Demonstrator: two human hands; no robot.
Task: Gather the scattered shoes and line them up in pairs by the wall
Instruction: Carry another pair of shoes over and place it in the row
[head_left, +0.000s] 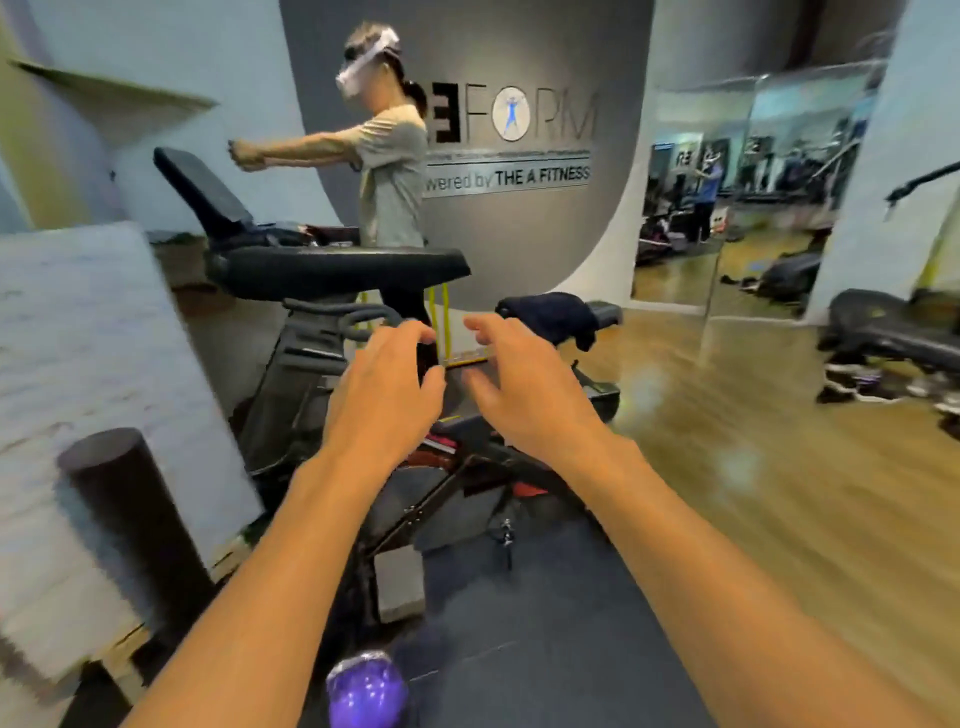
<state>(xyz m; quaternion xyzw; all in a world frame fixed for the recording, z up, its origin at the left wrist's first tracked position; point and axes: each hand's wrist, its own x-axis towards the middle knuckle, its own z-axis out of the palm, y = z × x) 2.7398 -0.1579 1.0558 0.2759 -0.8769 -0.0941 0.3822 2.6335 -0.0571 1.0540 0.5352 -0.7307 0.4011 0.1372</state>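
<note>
Both my arms reach forward over a dark floor mat. My left hand (382, 384) and my right hand (524, 382) hang in the air side by side with fingers spread and loosely bent, holding nothing. Far off at the right edge, several shoes (857, 382) lie scattered on the wooden floor under a black bench (893, 332); blur hides their details. More dark shoes (737, 280) show in the mirror near the back wall.
An exercise bike (332, 270) stands straight ahead of my hands. A person in a headset (384, 150) stands behind it with arms stretched left. A black foam roller (135, 509) leans at the left wall. A purple object (366, 691) sits near the bottom edge.
</note>
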